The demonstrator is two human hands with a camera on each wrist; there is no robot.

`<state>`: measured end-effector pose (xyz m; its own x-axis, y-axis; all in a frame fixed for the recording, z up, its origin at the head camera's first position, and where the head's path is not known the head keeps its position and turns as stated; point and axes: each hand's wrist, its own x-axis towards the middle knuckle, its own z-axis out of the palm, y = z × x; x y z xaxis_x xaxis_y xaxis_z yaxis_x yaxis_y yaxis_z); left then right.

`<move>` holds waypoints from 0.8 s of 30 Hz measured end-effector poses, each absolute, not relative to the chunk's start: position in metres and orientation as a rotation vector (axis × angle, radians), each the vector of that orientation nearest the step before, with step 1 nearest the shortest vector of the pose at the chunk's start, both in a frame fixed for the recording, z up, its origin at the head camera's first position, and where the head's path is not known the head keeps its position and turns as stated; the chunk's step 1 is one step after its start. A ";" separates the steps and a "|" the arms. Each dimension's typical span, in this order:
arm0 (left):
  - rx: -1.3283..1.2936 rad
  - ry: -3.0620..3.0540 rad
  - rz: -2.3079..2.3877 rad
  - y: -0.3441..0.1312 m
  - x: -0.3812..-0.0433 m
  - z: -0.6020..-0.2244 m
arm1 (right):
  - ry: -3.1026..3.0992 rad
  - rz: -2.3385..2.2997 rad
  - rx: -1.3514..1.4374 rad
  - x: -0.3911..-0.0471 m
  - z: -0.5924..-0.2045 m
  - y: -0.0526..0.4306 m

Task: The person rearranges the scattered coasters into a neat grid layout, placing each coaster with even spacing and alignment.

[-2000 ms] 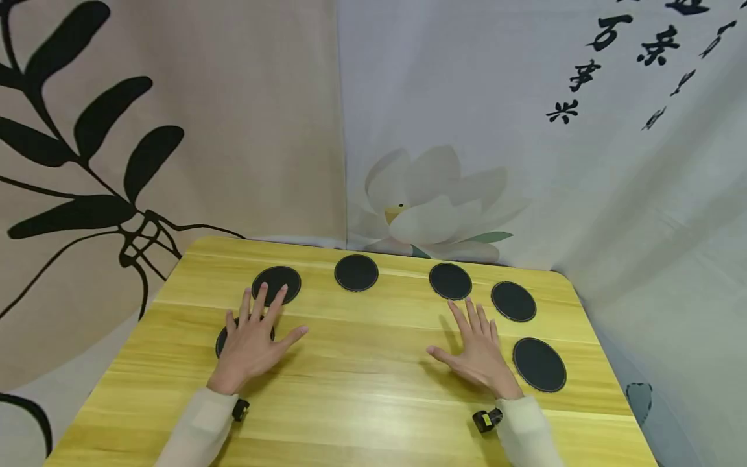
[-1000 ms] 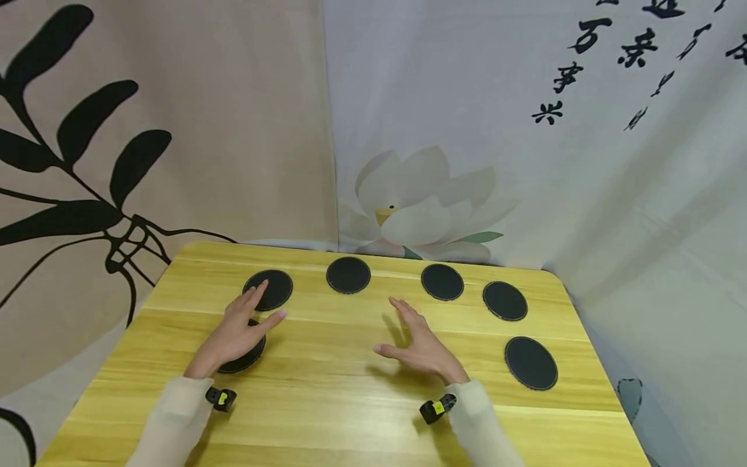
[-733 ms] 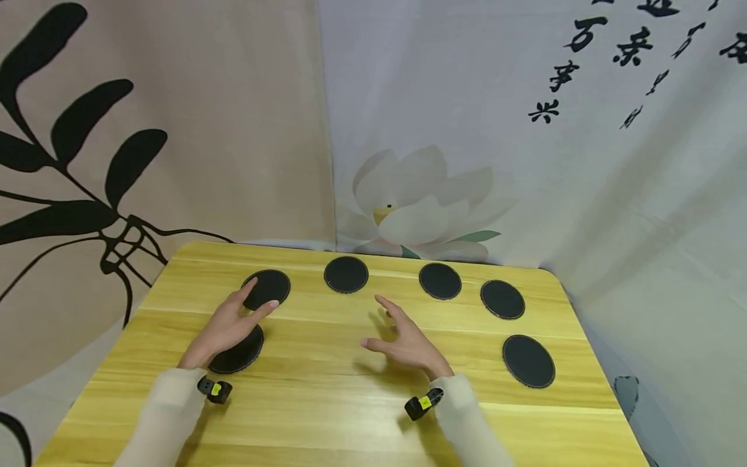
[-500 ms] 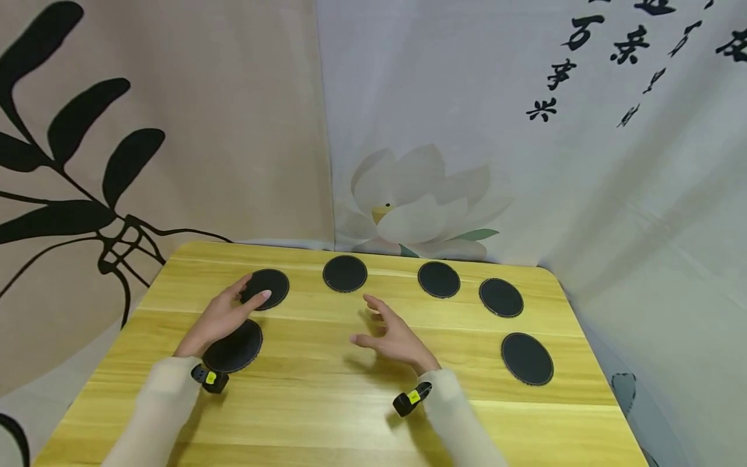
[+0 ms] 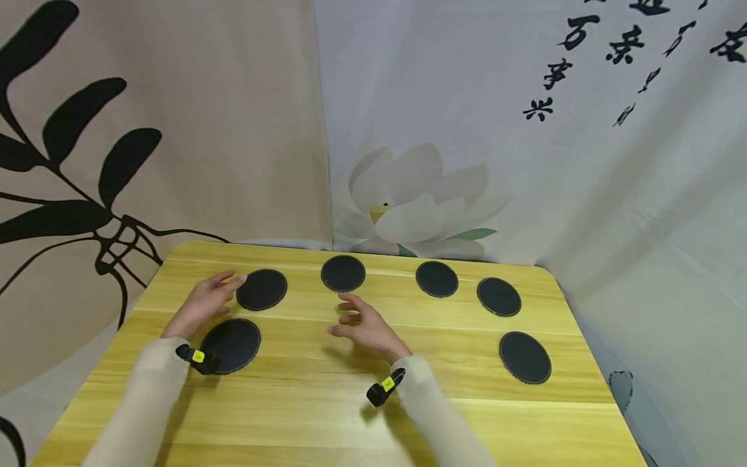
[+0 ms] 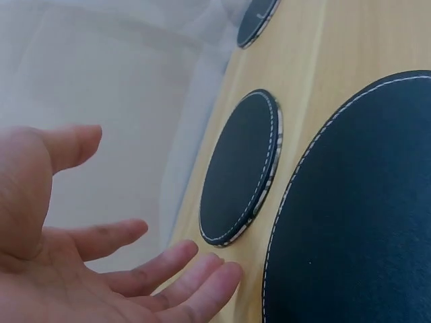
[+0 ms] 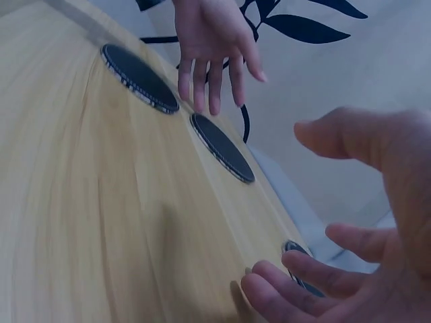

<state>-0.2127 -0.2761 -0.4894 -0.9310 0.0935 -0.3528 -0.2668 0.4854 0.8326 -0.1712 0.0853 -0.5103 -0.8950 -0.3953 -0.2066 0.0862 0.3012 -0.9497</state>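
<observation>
My left hand (image 5: 200, 305) hovers at the table's left side, beside two black round coasters, a far one (image 5: 262, 290) and a nearer one (image 5: 231, 346). In the left wrist view its fingers (image 6: 168, 269) are relaxed and spread, with nothing held. Over the middle of the table hangs my right hand (image 5: 369, 329), just on the near side of another black coaster (image 5: 343, 273). Loosely bent fingers and a thumb (image 7: 343, 138) show in the right wrist view, holding nothing. White stitching runs round the edge of each coaster.
More black coasters lie along the right: one at the back (image 5: 437, 279), one at the back right (image 5: 498, 297), one lower (image 5: 525, 358). All sit on a yellow wooden table (image 5: 327, 415). Printed curtains (image 5: 262, 130) hang behind it.
My left hand has moved left, off the coasters it covered, and turned palm inward. From near the right coasters, my right hand has shifted left to mid-table. The view has turned slightly right.
</observation>
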 end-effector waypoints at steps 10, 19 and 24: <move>-0.255 2.335 1.465 -0.289 -0.230 -0.497 | 2.057 -1.675 -0.203 -0.191 -0.505 0.048; -0.273 2.364 1.443 -0.291 -0.238 -0.500 | 1.989 -1.727 -0.127 -0.211 -0.499 0.012; -0.269 2.387 1.419 -0.288 -0.242 -0.501 | 1.969 -1.733 -0.066 -0.221 -0.499 0.000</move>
